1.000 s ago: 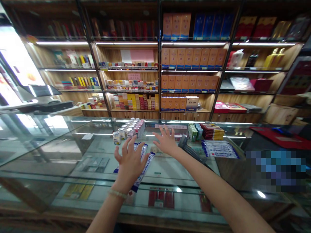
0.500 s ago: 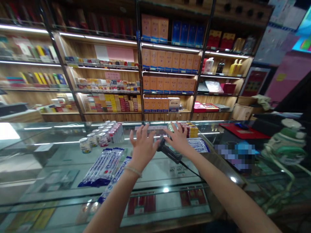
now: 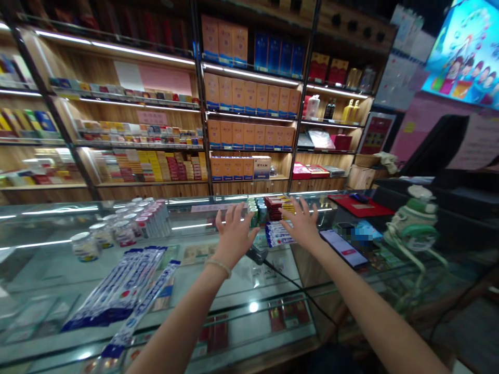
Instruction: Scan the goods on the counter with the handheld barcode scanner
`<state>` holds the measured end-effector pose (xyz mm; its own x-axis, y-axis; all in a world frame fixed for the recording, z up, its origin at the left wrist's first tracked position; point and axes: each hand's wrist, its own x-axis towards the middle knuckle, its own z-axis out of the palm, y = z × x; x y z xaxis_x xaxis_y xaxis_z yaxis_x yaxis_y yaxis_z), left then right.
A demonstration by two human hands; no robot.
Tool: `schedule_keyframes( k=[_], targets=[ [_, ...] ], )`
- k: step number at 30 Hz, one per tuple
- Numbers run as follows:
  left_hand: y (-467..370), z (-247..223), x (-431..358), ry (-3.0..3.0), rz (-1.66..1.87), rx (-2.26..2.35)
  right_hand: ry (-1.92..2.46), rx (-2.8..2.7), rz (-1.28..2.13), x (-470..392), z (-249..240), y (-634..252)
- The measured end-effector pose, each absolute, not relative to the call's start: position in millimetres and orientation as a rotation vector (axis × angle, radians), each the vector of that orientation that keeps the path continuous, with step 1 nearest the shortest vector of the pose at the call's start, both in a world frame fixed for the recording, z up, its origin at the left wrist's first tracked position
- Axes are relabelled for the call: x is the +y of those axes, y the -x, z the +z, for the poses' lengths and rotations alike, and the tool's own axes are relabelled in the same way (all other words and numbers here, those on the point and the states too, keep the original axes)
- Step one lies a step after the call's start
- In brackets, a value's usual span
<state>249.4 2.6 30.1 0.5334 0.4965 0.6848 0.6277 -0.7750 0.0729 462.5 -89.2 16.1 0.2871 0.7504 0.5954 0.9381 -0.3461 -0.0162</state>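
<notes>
At the frame's centre, the left hand (image 3: 234, 235) is empty, fingers wide; the black handheld scanner (image 3: 257, 254) lies just below and right of it, nearer it than the right hand (image 3: 302, 227), its long axis seemingly slanting up-left, though the hand hides much of it. Right of centre, the right hand, also empty and spread, has blue-and-white packets (image 3: 276, 235) just left; beyond sit red-and-yellow boxes (image 3: 274, 206)

No wording could be read: the lettering on the pink sign (image 3: 152, 117), the pale box (image 3: 262, 168) and the blue-and-white packets (image 3: 121, 285) was too blurred or small.
</notes>
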Motion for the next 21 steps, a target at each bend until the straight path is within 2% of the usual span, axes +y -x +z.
schedule_keyframes(
  k=[10, 21],
  targets=[
    [-280.6, 25.3, 6.6, 2.700, -0.956, -0.795, 2.323, -1.489, -0.779, -129.1, -5.8, -511.8],
    [-310.9, 1.9, 2.8, 2.764, -0.807, -0.659, 2.353, -1.561, -0.798, -138.1, -39.5, -515.9]
  ],
)
